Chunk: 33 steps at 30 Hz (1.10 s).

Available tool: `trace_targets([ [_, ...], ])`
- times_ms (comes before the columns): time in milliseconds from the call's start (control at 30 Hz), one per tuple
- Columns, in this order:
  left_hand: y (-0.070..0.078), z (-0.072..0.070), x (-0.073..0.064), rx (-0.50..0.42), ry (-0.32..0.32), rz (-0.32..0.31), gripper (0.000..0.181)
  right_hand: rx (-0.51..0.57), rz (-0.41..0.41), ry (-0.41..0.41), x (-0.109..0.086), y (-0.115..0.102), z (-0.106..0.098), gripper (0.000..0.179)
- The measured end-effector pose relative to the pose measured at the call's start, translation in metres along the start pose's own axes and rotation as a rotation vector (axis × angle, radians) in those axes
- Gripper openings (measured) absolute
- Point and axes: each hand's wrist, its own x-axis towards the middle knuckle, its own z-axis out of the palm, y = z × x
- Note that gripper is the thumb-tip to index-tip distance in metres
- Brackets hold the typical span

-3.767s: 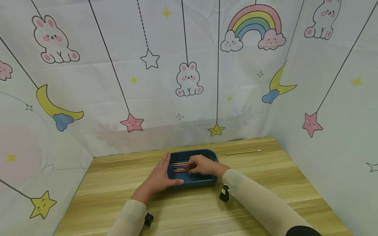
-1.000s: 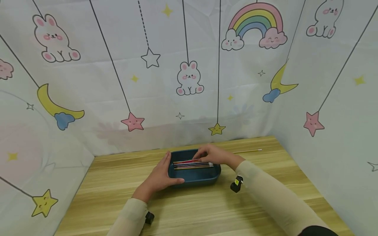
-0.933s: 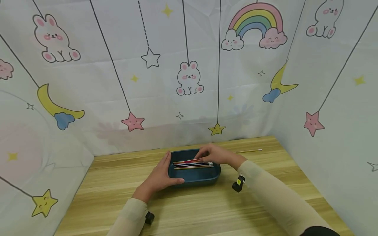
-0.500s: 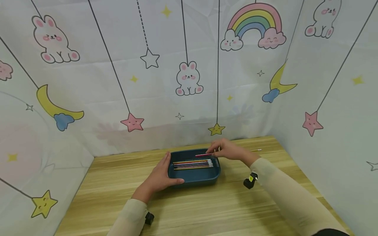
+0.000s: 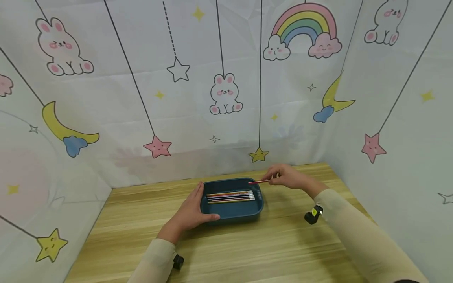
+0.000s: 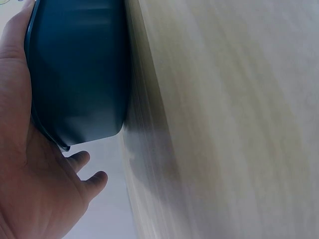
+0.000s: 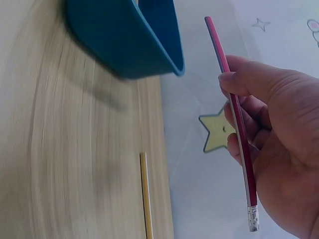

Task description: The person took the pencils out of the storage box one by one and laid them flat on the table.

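Note:
A dark teal plastic bin (image 5: 235, 211) stands near the back of the wooden table. Inside it, several pencils (image 5: 230, 197) lie side by side, white erasers to the right. My left hand (image 5: 192, 210) rests against the bin's left end, thumb straight along the near rim; its fingers reach past the corner in the left wrist view. Just beyond the bin's back right corner, raised above the table, my right hand (image 5: 290, 177) pinches a red pencil (image 7: 240, 134) between thumb and fingers. The red pencil's eraser end lies toward the palm, and its other end points left over the rim.
A single yellow pencil (image 7: 145, 194) lies on the table below the right hand; the hand hides it in the head view. A white cloth (image 5: 198, 118) printed with bunnies, stars and moons hangs behind the table and along both sides.
My right hand has taken the red pencil out of the row in the bin, lifted it and moved right and back past the rim. The left hand and the bin have stayed put.

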Motion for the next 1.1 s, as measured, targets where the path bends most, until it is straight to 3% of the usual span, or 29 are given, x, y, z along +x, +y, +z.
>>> trace_targets([
  [300, -0.002, 0.000, 0.000, -0.001, 0.010, -0.006, 0.140, -0.021, 0.057, 0.010, -0.015, 0.010, -0.013, 0.022],
  [767, 0.000, -0.001, 0.000, -0.004, 0.001, -0.002, 0.140, -0.106, 0.078, 0.006, -0.029, 0.019, -0.027, 0.022],
  [1100, 0.002, -0.001, 0.000, -0.006, 0.000, -0.003, 0.140, -0.089, 0.118, 0.033, -0.041, 0.035, -0.035, 0.023],
])
